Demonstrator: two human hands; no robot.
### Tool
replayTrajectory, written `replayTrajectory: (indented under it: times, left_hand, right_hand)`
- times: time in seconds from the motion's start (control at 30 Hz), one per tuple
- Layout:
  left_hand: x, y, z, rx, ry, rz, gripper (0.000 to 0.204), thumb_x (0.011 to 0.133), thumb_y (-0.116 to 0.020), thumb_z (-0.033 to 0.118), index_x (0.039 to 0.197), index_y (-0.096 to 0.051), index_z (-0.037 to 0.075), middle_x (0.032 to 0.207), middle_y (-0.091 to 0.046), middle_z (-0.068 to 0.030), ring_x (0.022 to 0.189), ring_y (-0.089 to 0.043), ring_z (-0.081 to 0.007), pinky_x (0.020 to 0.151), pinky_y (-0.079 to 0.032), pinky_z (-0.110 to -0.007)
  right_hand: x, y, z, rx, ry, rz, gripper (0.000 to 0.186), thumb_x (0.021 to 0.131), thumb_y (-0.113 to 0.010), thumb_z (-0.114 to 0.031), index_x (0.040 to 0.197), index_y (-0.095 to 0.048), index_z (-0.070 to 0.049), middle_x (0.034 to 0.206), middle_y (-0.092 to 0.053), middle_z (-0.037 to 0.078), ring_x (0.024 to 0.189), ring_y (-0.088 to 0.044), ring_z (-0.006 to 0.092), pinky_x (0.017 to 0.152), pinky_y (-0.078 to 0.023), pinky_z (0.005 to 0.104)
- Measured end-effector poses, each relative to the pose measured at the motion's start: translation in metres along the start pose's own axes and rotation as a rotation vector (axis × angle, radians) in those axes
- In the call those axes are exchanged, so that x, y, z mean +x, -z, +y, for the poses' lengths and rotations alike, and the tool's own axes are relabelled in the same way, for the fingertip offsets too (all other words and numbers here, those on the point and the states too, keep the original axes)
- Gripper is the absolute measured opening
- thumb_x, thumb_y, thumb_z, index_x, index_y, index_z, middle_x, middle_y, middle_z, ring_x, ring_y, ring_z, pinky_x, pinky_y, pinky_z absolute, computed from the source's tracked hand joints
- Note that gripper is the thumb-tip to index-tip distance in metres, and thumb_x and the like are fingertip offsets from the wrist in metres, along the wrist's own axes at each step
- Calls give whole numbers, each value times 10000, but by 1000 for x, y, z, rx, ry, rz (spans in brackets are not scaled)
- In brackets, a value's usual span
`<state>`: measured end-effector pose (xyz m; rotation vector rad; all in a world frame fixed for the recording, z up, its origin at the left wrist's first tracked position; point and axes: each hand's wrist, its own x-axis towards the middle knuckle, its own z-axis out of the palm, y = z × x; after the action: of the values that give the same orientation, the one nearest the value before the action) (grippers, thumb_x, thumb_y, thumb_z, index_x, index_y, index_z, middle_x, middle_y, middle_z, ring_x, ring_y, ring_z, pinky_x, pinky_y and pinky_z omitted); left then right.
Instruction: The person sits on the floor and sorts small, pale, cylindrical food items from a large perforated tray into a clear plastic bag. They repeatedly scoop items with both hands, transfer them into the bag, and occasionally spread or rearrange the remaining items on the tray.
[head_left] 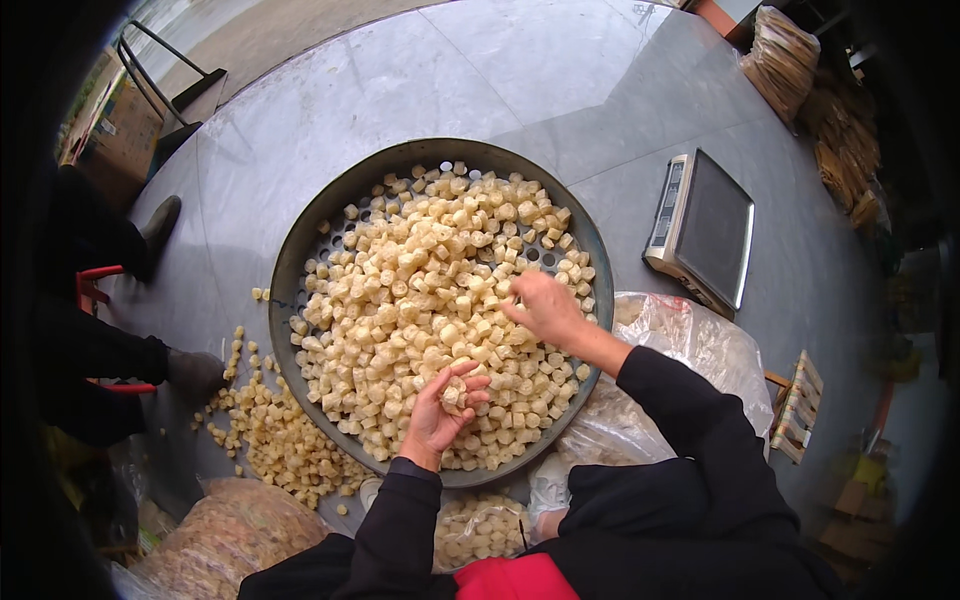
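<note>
A wide round dark tray (283, 262) with holes in its base holds a heap of pale yellow, stubby cylindrical dried scallops (400, 290). Over the tray's near part, my left hand (435, 420) is turned palm up, its fingers curled around a few dried scallops (454, 394). My right hand (548, 308) reaches in from the right, palm down, thumb and fingertips pinched together at the heap's right side. Whatever is between those fingertips is too small to make out.
A scale (705, 230) stands right of the tray. Loose dried scallops (290, 440) spill over the floor at lower left. Plastic bags (250, 525) flank me, one (690, 350) by my right arm. Another person's shoes (196, 374) are at left; a small stool (797, 407) is at right.
</note>
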<state>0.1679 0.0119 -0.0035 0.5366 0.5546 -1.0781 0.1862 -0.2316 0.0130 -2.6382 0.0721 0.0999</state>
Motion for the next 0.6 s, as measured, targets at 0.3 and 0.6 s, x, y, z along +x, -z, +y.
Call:
replayTrajectory:
  times: [0.3, 0.6]
  left_hand:
    - [4, 22, -2, -84, 27, -146, 376, 979, -422, 297, 1148, -525, -22, 873, -589, -143, 682, -590, -211, 396, -370, -218]
    - [-1, 13, 2, -41, -44, -89, 368, 959, -447, 280, 1156, -544, -15, 928, -597, -134, 776, -586, -236, 510, -401, -264]
  right_hand:
    - [-3, 3, 16, 103, -202, -264, 272, 815, -674, -283, 755, -695, -18, 697, -628, 156, 748, -631, 283, 658, -504, 375]
    - [-29, -33, 16, 57, -80, -116, 352, 669, -780, -363, 796, -683, -50, 828, -579, 96, 892, -537, 266, 833, -413, 376]
